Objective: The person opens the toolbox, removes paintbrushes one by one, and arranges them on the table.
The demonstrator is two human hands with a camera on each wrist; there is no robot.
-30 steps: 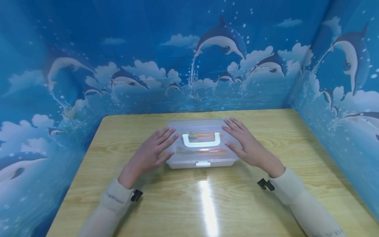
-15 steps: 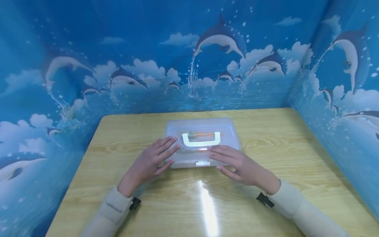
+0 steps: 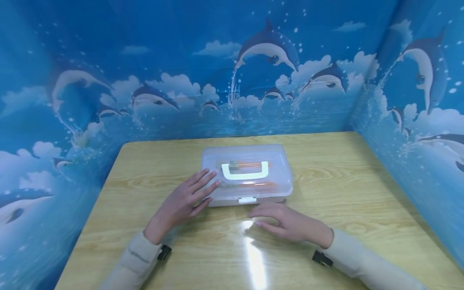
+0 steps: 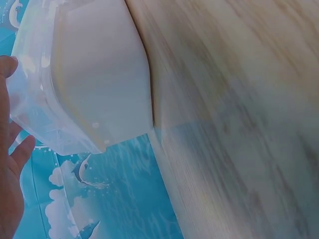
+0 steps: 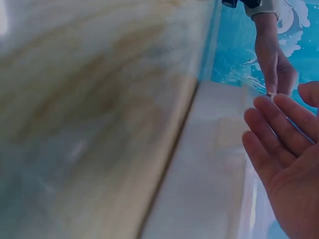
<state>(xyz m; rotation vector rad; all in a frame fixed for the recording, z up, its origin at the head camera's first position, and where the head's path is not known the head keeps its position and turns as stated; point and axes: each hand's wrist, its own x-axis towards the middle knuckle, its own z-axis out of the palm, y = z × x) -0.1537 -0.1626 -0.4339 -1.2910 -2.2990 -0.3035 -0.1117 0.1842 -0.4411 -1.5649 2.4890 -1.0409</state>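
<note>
A clear-lidded plastic storage box (image 3: 250, 153) lies flat on the table with its lid down. On the lid is a white carrying handle (image 3: 245, 176), and a white latch (image 3: 247, 200) sits at the front edge. Slim orange sticks (image 3: 250, 164) show through the lid; their kind is unclear. My left hand (image 3: 181, 203) is at the box's left side, fingers spread and extended over the lid's left edge; contact is hard to tell. Just in front of the box, near the latch, is my right hand (image 3: 288, 221), fingers loosely bent, holding nothing. The right wrist view shows its palm (image 5: 294, 174) facing the box's front wall.
The wood-grain table (image 3: 145, 161) extends around the box, with a bright light reflection (image 3: 255, 257) in front. A blue dolphin-print curtain (image 3: 174, 60) stands behind the table and along its sides.
My right hand has moved from the lid's right side down and toward me, to the front of the box. The left hand has shifted slightly nearer to me. The box stays in place.
</note>
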